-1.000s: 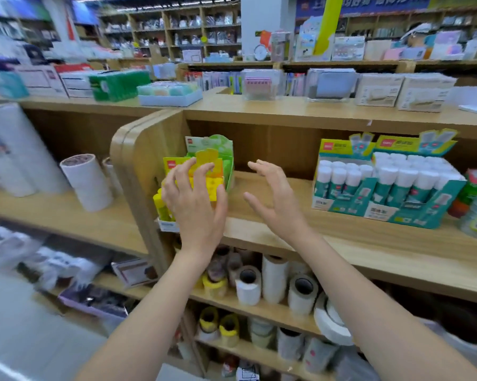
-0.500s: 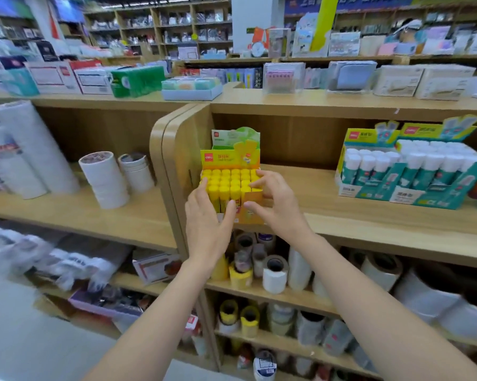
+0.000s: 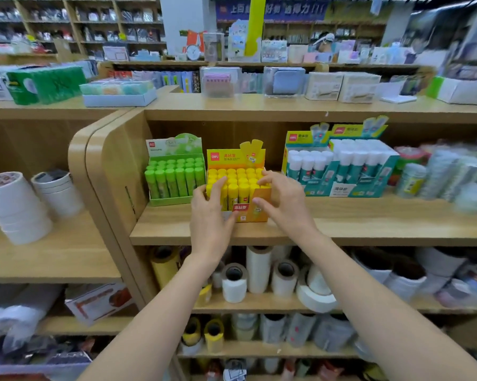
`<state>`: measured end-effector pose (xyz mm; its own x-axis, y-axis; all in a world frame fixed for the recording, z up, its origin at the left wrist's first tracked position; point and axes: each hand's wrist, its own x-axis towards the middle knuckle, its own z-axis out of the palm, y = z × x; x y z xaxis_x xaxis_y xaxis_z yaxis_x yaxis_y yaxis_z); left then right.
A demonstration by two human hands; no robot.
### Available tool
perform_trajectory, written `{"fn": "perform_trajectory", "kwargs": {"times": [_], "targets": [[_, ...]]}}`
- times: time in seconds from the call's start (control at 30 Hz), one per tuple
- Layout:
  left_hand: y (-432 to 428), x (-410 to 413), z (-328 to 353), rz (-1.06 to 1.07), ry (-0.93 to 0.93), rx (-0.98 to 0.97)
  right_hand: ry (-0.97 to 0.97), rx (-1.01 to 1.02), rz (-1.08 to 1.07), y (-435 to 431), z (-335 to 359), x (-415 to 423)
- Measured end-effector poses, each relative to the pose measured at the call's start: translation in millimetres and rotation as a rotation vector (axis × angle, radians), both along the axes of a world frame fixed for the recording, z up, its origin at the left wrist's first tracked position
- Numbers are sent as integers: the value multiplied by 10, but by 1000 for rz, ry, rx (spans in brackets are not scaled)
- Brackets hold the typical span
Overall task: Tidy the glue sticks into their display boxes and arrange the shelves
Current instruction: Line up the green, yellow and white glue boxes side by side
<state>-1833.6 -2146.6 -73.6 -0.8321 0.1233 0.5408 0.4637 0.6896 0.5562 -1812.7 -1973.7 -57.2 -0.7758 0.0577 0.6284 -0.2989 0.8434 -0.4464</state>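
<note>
A yellow display box full of yellow glue sticks stands near the front of the wooden shelf. My left hand grips its left front corner and my right hand grips its right front corner. A green display box of green glue sticks stands just to its left, further back. To the right are two teal display boxes with white-capped glue sticks.
The curved wooden end panel closes the shelf on the left. White tape rolls stand on the neighbouring left shelf. Rolls of tape and paper fill the shelf below. Wrapped rolls crowd the shelf's far right.
Both hands closed on the yellow box and drew it right and forward, away from the green box, which now shows fully beside it. The view shifted to the right.
</note>
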Motion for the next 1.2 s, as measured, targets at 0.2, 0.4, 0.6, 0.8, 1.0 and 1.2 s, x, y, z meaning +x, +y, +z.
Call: {"fn": "perform_trajectory", "kwargs": {"times": [0.2,0.4,0.6,0.8,1.0,1.2], "targets": [[254,-286,42,-15,-10,9,56,105,-75,250,63,-185],[524,-580,53,15,-18,-9,63,367,-275,502,171,-400],[712,-727,77,15,-54,7,-51,322,-306,778,117,-443],[806,-836,73,-33,-33,25,1,300,-304,816,83,-489],[790,-853,52,-54,-39,17,19,296,-314,799,61,-504],[618,-705,114,75,220,-77,140,190,-243,629,95,-523]]}}
